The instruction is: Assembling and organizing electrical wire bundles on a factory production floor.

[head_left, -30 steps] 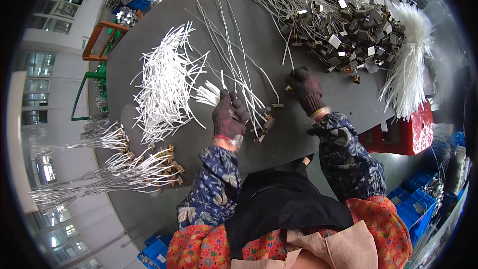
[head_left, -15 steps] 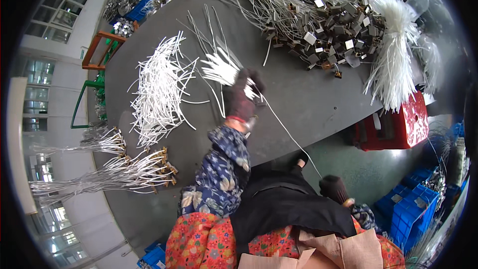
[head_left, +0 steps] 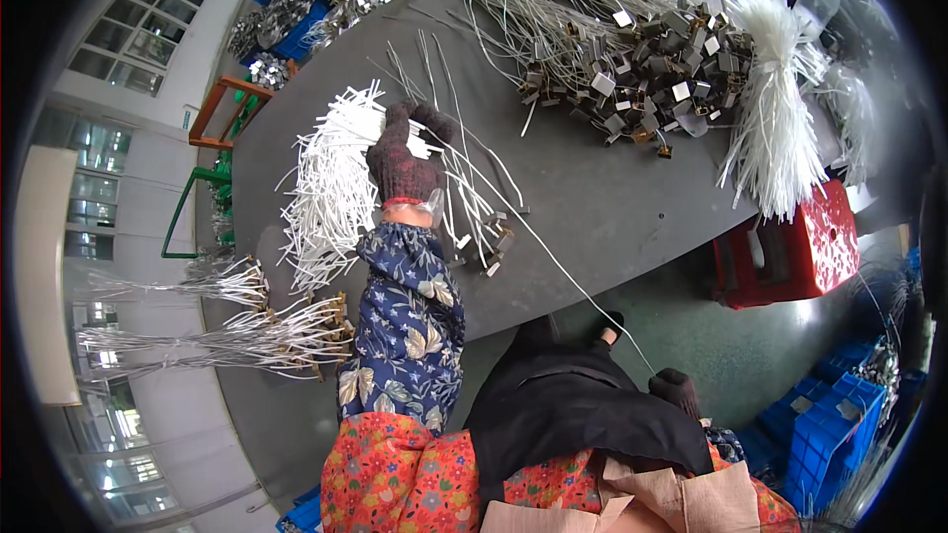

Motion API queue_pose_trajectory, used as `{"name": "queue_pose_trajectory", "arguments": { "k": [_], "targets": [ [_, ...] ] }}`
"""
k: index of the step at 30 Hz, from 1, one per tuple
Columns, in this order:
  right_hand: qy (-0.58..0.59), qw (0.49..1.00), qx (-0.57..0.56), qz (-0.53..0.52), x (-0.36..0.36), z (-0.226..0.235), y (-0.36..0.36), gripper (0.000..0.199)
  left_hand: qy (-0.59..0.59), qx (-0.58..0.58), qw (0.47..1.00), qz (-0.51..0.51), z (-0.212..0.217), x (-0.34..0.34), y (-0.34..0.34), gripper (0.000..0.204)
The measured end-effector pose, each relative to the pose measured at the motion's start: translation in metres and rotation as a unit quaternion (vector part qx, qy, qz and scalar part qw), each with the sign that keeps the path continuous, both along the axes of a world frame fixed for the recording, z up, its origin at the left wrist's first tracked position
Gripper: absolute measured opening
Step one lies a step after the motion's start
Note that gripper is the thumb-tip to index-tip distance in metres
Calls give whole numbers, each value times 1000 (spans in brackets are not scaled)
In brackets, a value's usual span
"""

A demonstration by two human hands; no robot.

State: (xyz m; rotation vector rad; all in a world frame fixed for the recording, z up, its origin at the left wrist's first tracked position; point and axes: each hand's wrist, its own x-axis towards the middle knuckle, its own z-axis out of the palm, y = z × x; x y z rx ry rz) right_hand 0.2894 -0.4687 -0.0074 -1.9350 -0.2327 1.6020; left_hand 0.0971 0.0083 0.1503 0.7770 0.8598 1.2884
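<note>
While the gloved left hand [head_left: 407, 160] is pressing on the pile of white tubes [head_left: 331, 188] at ten o'clock on the grey table [head_left: 592, 197], its fingers curled over their ends, the gloved right hand [head_left: 676, 390] is pinching closed on a thin white wire [head_left: 553, 257] at five o'clock, off the table edge. Metal clips [head_left: 642, 74] are lying at one o'clock.
</note>
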Motion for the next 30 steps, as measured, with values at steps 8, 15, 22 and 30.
{"name": "queue_pose_trajectory", "arguments": {
  "k": [8, 15, 22, 30],
  "targets": [
    [-21, 998, 26, 51, 7, -2, -4, 26, 53, -21, 987, -153, -25, 8, -26, 17],
    [33, 999, 40, 14, -3, -20, 28, 24, 78, -44, 964, -249, -62, 2, -104, 23],
    [24, 986, 165, 28, -21, 21, 150, 26, 275, 57, 958, -51, -42, -23, -48, 20],
    [-13, 922, 333, 198, -65, 66, 317, 55, 589, -87, 776, -208, -76, -43, -44, 35]
  ]
}}
